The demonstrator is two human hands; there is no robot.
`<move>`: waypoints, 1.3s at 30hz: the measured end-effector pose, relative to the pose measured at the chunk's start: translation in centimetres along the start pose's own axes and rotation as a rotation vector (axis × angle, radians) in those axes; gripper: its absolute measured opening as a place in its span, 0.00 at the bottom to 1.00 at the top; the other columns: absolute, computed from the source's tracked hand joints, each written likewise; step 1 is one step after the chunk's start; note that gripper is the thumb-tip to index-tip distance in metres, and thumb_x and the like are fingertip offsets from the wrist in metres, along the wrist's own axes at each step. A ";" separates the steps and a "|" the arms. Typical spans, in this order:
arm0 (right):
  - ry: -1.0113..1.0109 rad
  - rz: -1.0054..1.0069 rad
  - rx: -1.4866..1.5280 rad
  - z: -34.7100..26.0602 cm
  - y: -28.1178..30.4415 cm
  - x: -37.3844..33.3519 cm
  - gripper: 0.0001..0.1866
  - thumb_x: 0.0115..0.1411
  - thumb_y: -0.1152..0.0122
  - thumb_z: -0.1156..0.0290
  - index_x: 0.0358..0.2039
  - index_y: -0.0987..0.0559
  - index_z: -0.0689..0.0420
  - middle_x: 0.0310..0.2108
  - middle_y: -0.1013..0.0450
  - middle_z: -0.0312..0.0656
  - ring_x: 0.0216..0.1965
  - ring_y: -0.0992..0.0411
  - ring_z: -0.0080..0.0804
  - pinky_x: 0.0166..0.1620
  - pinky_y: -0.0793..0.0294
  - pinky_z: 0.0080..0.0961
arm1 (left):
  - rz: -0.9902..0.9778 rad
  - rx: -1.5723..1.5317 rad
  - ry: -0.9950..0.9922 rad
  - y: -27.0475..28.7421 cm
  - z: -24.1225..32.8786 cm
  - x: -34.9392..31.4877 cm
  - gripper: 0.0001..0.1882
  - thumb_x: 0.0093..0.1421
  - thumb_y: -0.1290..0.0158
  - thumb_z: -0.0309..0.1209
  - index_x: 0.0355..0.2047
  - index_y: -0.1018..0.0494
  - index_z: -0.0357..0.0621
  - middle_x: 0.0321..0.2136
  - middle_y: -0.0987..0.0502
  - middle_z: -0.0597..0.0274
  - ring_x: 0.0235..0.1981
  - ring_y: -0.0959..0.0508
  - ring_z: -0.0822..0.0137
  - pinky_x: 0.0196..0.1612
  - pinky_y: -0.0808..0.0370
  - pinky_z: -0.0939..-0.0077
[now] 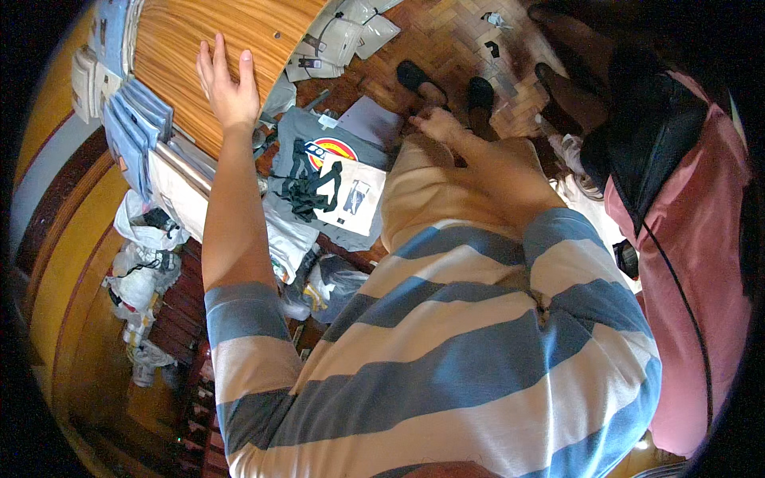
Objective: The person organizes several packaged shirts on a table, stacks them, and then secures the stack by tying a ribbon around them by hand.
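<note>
My left hand (pixel 231 89) lies palm down on the wooden tabletop (pixel 171 56), its fingers stretched and apart, holding nothing. Over my lap, beside my knee in tan trousers (pixel 422 187), is my right hand (pixel 438 127). Its fingers look curled together; whether anything is inside them is hidden. Between my two arms sits a dark grey folded garment (pixel 299 147) with a round red, yellow and blue print. On top of it rest a cream card or flat pack (pixel 362 195) and a tangle of black straps (pixel 307 191).
Folded blue garments (pixel 139 127) and a white stack (pixel 179 187) line the table's left edge. Plastic-wrapped packs (pixel 331 48) lie beyond the table. Clear bags (pixel 147 275) are at the left. Dark shoes (pixel 480 99) stand on the parquet floor; pink cloth (pixel 689 279) hangs at right.
</note>
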State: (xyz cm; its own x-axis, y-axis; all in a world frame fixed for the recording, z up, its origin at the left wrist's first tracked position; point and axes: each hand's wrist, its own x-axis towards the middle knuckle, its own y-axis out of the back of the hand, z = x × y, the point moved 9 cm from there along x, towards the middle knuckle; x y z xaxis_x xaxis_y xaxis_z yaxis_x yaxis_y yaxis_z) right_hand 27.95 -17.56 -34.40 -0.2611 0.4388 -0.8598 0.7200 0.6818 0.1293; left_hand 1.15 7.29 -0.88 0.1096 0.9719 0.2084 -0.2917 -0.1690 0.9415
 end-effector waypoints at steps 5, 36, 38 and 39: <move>-0.014 0.139 0.111 3.6 4.3 -1.2 0.29 0.65 0.40 0.47 0.54 0.19 0.59 0.52 0.21 0.56 0.56 0.24 0.50 0.59 0.27 0.39 | -0.006 0.018 0.008 0.2 0.3 -0.3 0.33 0.69 0.47 0.50 0.69 0.34 0.49 0.71 0.42 0.41 0.73 0.45 0.41 0.73 0.48 0.49; 1.054 0.459 -0.408 -32.8 16.5 -21.9 0.19 0.62 0.35 0.65 0.51 0.21 0.59 0.48 0.24 0.51 0.52 0.25 0.52 0.55 0.26 0.44 | -0.020 -0.043 0.205 2.4 -0.8 -1.2 0.39 0.64 0.42 0.52 0.71 0.38 0.55 0.74 0.46 0.50 0.75 0.48 0.45 0.75 0.48 0.45; 1.231 0.652 -0.543 -39.3 18.0 -23.9 0.24 0.62 0.35 0.65 0.58 0.25 0.58 0.60 0.29 0.54 0.61 0.31 0.55 0.62 0.32 0.47 | 0.012 -0.069 0.218 2.6 -0.7 -1.3 0.44 0.63 0.42 0.51 0.74 0.45 0.50 0.75 0.49 0.45 0.75 0.50 0.42 0.75 0.51 0.44; 1.243 0.726 -0.603 -41.7 18.6 -23.4 0.28 0.63 0.35 0.62 0.62 0.28 0.58 0.64 0.34 0.55 0.65 0.36 0.57 0.64 0.37 0.51 | 0.065 -0.090 0.229 3.1 -0.6 -1.2 0.47 0.63 0.41 0.51 0.75 0.49 0.47 0.75 0.51 0.43 0.75 0.52 0.41 0.75 0.52 0.43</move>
State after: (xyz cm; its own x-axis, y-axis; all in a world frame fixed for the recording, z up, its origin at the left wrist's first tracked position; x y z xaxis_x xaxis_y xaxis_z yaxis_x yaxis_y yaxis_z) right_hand 20.65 9.30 8.70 -0.5521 0.7491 0.3660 0.6479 0.1092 0.7539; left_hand -0.43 5.65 1.62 -0.1275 0.9730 0.1922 -0.3758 -0.2267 0.8986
